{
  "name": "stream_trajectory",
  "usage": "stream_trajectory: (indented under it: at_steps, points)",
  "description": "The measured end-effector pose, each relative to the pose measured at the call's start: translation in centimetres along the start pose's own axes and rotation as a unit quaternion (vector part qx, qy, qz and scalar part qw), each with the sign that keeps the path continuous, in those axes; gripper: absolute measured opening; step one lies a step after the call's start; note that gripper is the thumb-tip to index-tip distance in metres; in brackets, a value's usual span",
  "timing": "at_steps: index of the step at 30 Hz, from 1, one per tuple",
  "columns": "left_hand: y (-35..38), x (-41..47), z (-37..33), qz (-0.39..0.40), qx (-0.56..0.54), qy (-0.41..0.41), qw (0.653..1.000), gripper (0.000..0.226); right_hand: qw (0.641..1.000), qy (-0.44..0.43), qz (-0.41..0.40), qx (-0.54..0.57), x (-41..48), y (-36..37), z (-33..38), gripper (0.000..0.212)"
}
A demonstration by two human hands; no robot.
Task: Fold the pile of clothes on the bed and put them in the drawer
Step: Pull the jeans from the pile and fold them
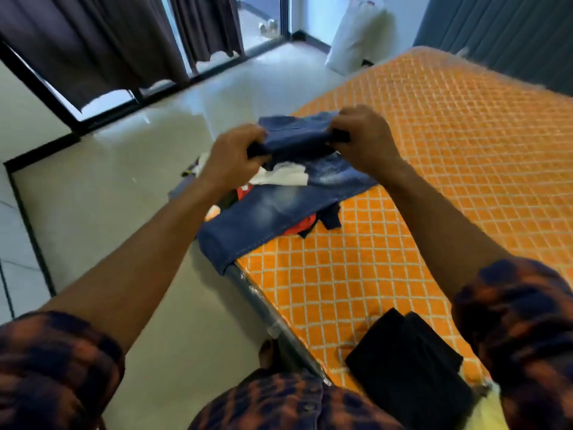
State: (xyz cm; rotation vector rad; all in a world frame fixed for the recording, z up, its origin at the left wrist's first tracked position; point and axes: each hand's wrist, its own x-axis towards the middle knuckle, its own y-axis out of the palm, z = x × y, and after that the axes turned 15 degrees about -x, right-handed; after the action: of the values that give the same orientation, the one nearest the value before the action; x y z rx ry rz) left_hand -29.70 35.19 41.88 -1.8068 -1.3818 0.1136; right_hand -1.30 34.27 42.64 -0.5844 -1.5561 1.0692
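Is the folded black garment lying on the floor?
No, the black garment lies on the orange bed cover, near the bed's edge.

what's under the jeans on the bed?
Under the jeans, held by the left hand and right hand, bits of other clothes poke out: white fabric, a red-orange piece, a dark one. The rest is covered.

— What's between your fingers [356,141]?
— Faded blue denim jeans [279,206], matt, coarse weave. Beneath my fingers, the bed cover [449,156] looks like nubby orange cloth.
— And the floor [130,169]?
— Glossy, smooth tile.
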Motion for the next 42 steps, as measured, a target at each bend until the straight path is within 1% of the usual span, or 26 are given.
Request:
stream_trajectory:
  at_steps: [1, 3, 5, 7, 9, 10, 11, 12, 13, 14, 16, 19, 21, 23, 25, 28, 30, 32, 34, 35, 36, 38, 39, 40, 41, 42]
  points:
    - [2.5, -2.3, 0.5, 0.041, -0.026, -0.031, 0.998, 0.019, 0.999, 0.009, 0.029, 0.015, -3.4, 1.3, -0.2, 0.026]
    - [7.5, -7.7, 1.6, 0.114, -0.058, -0.100, 0.987, 0.017, 0.991, 0.040, 0.121, 0.047, -10.6, 4.3, 0.5, 0.015]
    - [12.7, -13.9, 3.1, 0.175, -0.063, -0.190, 0.964, 0.015, 0.962, 0.084, 0.252, 0.056, -18.3, 7.5, 2.1, 0.015]
    - [16.8, -19.8, 4.0, 0.272, -0.062, -0.271, 0.921, 0.016, 0.910, 0.113, 0.394, 0.058, -24.8, 9.4, 4.2, 0.020]
    - [19.7, -24.2, 4.5, 0.381, -0.084, -0.306, 0.868, 0.024, 0.849, 0.092, 0.517, 0.062, -30.0, 10.6, 5.7, 0.023]
    - [20.6, -25.7, 4.6, 0.419, -0.100, -0.311, 0.847, 0.028, 0.819, 0.086, 0.562, 0.075, -31.6, 10.8, 6.3, 0.020]
    - [21.2, -26.7, 4.8, 0.439, -0.119, -0.321, 0.831, 0.029, 0.797, 0.088, 0.590, 0.090, -32.8, 11.0, 6.7, 0.014]
    - [21.5, -27.3, 5.0, 0.446, -0.139, -0.340, 0.816, 0.025, 0.782, 0.099, 0.605, 0.107, -33.3, 11.1, 6.8, 0.009]
    - [21.4, -27.3, 5.2, 0.444, -0.158, -0.362, 0.804, 0.020, 0.771, 0.116, 0.614, 0.120, -33.4, 11.3, 6.6, 0.012]
    - [21.5, -26.9, 5.8, 0.432, -0.177, -0.381, 0.798, 0.016, 0.765, 0.135, 0.616, 0.129, -33.0, 11.7, 6.2, 0.013]
    - [21.5, -25.1, 7.3, 0.374, -0.221, -0.415, 0.799, 0.015, 0.773, 0.180, 0.592, 0.141, -31.2, 12.9, 5.1, 0.013]
    - [22.7, -19.9, 10.3, 0.252, -0.251, -0.434, 0.828, 0.009, 0.815, 0.281, 0.489, 0.135, -26.9, 15.9, 2.8, 0.011]
    - [24.2, -15.8, 12.2, 0.180, -0.254, -0.425, 0.850, 0.008, 0.833, 0.343, 0.417, 0.125, -23.8, 18.4, 1.0, 0.012]
    - [26.2, -11.9, 14.4, 0.134, -0.233, -0.413, 0.870, 0.008, 0.843, 0.372, 0.375, 0.103, -21.3, 21.6, -0.6, 0.015]
    - [28.6, -9.1, 16.9, 0.114, -0.215, -0.419, 0.875, 0.010, 0.843, 0.385, 0.365, 0.084, -19.8, 25.1, -2.2, 0.015]
    - [31.8, -7.8, 19.5, 0.126, -0.183, -0.445, 0.867, 0.012, 0.830, 0.405, 0.378, 0.070, -19.7, 29.3, -3.6, 0.012]
    - [34.2, -8.3, 21.6, 0.133, -0.146, -0.446, 0.873, 0.017, 0.822, 0.423, 0.376, 0.069, -20.4, 32.3, -4.2, 0.015]
    - [35.7, -9.5, 22.9, 0.139, -0.121, -0.420, 0.889, 0.027, 0.821, 0.442, 0.356, 0.070, -21.9, 34.2, -4.0, 0.029]
    - [36.6, -10.2, 23.8, 0.121, -0.121, -0.405, 0.898, 0.037, 0.818, 0.466, 0.332, 0.052, -23.4, 34.8, -3.4, 0.049]
    - [36.8, -10.6, 24.0, 0.101, -0.129, -0.409, 0.898, 0.045, 0.819, 0.477, 0.315, 0.044, -24.1, 34.6, -3.2, 0.058]
    - [36.9, -11.0, 24.1, 0.075, -0.145, -0.430, 0.888, 0.055, 0.818, 0.491, 0.297, 0.043, -25.0, 34.3, -2.9, 0.067]
    - [36.4, -12.5, 23.5, 0.025, -0.206, -0.500, 0.841, 0.074, 0.799, 0.532, 0.272, 0.061, -26.9, 33.0, -2.4, 0.084]
    - [36.0, -13.5, 22.7, 0.020, -0.250, -0.535, 0.806, 0.081, 0.777, 0.557, 0.277, 0.095, -28.0, 32.4, -2.1, 0.093]
    - [35.8, -14.6, 21.7, 0.036, -0.295, -0.562, 0.772, 0.085, 0.739, 0.586, 0.291, 0.162, -29.2, 31.7, -1.8, 0.101]
    - [35.5, -15.9, 21.0, 0.066, -0.326, -0.579, 0.745, 0.087, 0.686, 0.612, 0.307, 0.246, -30.4, 31.4, -1.4, 0.108]
    - [35.6, -16.8, 20.0, 0.099, -0.338, -0.584, 0.731, 0.088, 0.634, 0.628, 0.322, 0.317, -31.6, 30.7, -1.3, 0.110]
